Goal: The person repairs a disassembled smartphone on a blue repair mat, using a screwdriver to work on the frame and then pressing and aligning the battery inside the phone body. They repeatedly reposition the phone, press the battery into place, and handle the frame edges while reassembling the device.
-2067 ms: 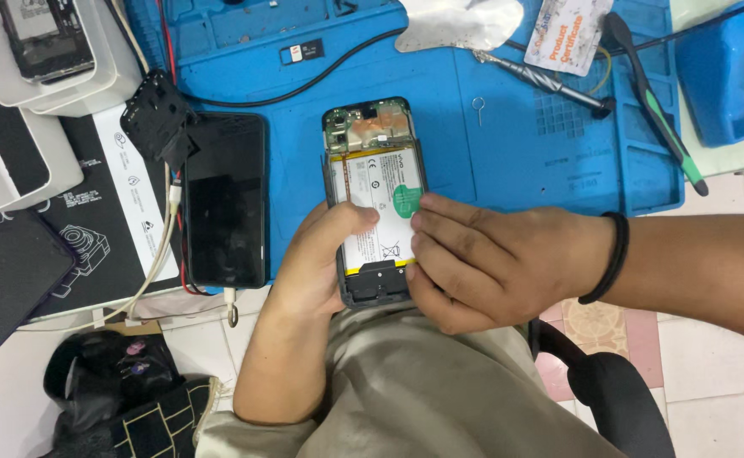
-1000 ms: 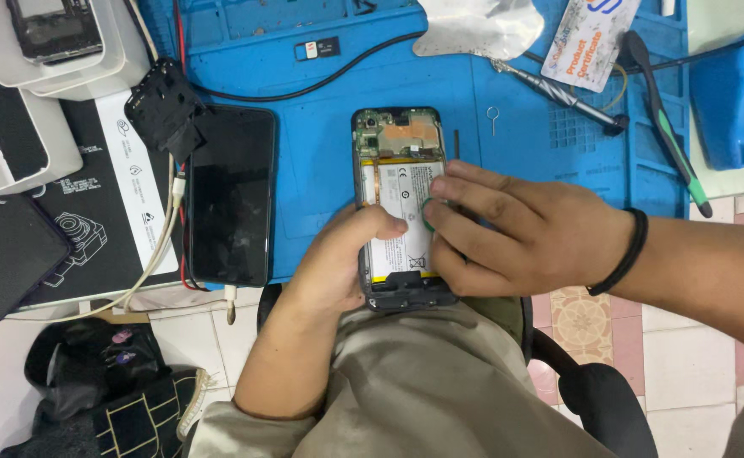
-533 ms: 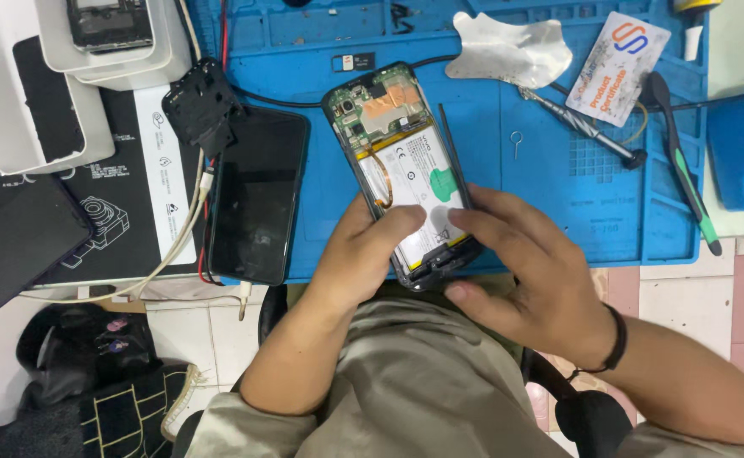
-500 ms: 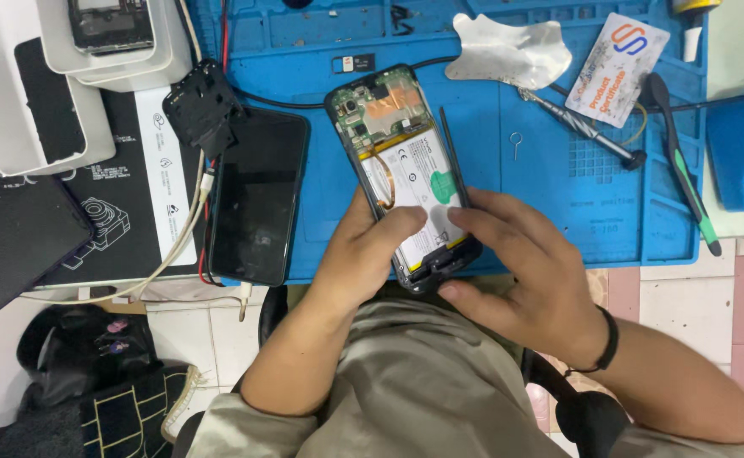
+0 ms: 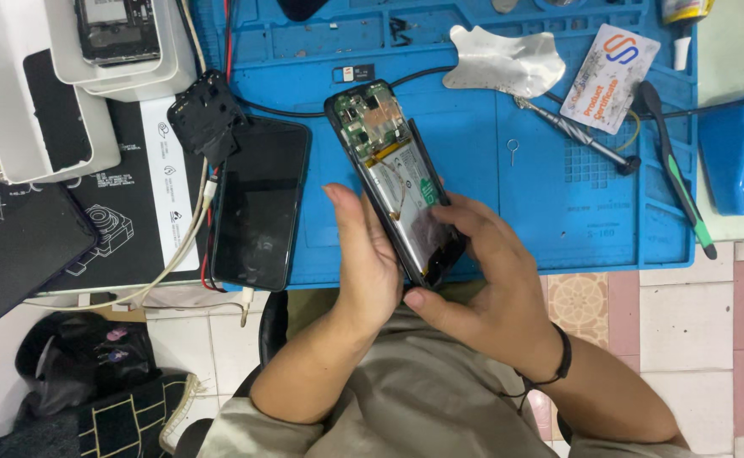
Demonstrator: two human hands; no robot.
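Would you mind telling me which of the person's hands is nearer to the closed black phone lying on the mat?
Left. The left hand grips the opened phone just right of the closed black phone; the right hand holds the opened phone's far side, farther away.

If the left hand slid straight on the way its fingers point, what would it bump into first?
The left hand points up the blue mat. It would probably meet the black cable first, just left of the open phone it holds. Depth is hard to judge.
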